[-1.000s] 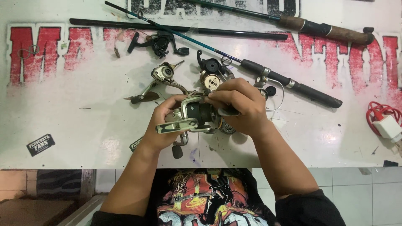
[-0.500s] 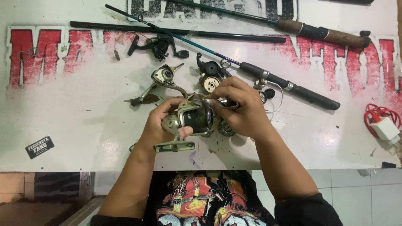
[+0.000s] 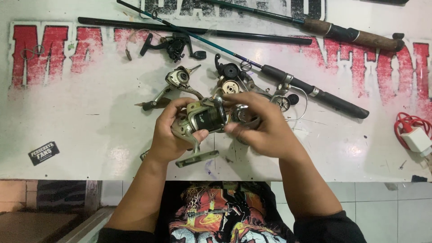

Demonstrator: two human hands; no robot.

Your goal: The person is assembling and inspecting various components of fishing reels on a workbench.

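Silver-and-black metal spinning reel (image 3: 202,120) clasped in left hand (image 3: 168,137) above worktop (image 3: 90,130) near edge; spool end pinched by right hand (image 3: 265,130); steady hold judged needed.

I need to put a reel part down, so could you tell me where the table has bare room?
Bare room lies left of the left hand, toward the black sticker, and between the right hand and the white charger. Beyond the held reel, parts and rods crowd it.

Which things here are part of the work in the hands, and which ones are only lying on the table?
In hand:
- silver spinning reel, gripped by left hand
- right hand at its front end

Lying about:
- black reel
- silver reel
- opened reel parts
- rod with cork handle
- rod with black handle
- white charger
- black sticker
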